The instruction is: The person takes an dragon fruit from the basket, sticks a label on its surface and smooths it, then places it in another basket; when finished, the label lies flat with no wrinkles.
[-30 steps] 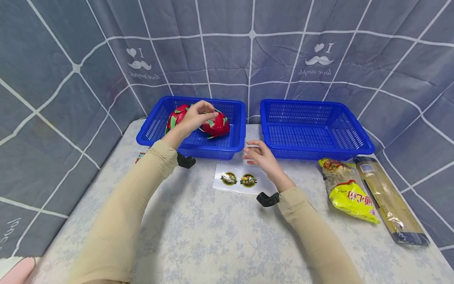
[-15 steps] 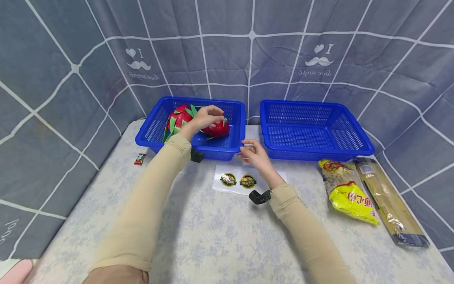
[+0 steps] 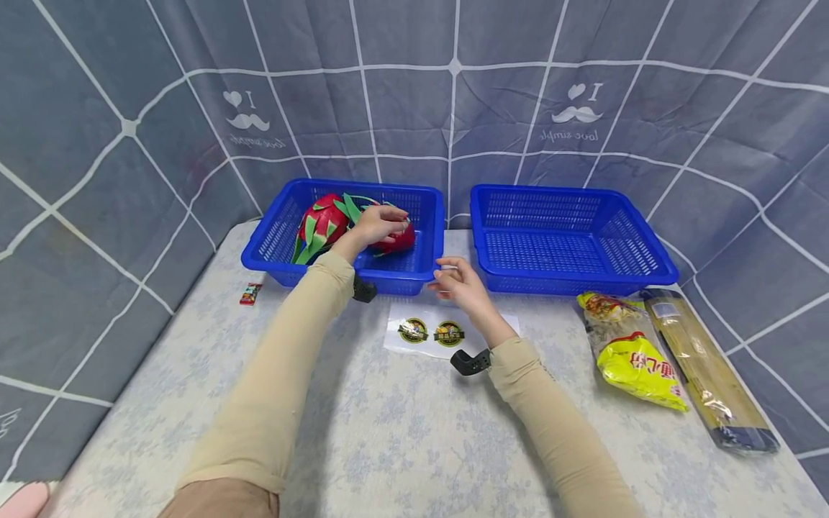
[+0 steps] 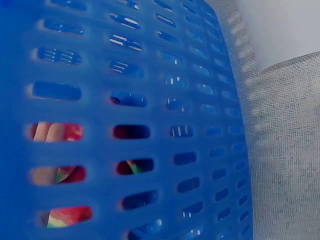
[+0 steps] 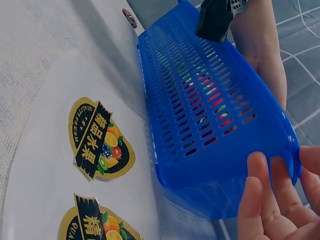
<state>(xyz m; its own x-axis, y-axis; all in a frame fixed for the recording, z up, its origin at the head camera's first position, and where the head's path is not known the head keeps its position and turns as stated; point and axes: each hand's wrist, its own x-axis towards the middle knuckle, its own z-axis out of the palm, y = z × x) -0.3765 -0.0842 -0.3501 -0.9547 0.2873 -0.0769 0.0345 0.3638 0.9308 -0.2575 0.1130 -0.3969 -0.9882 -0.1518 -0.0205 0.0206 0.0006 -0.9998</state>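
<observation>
In the head view, two red dragon fruits with green leaf tips lie in the left blue plastic basket (image 3: 424,270). My left hand (image 3: 378,226) is curled over the right dragon fruit (image 3: 400,241) and grips it, hiding part of it. The other dragon fruit (image 3: 324,219) sits left of my wrist. Through the slots in the left wrist view, fingertips (image 4: 56,132) show against red fruit. My right hand (image 3: 465,288) holds the basket's near right corner. In the right wrist view, its thumb (image 5: 311,159) is at the rim and the fingers lie against the outer wall.
A second blue basket (image 3: 544,280) stands to the right. Before the baskets lies a white sheet (image 3: 482,334) with two round fruit stickers. A yellow food bag (image 3: 641,370) and a long pack (image 3: 712,374) lie at right. A small red packet (image 3: 250,293) lies at left.
My left hand has moved right and down onto the right dragon fruit, uncovering the left one. My right hand has moved left to the basket's corner.
</observation>
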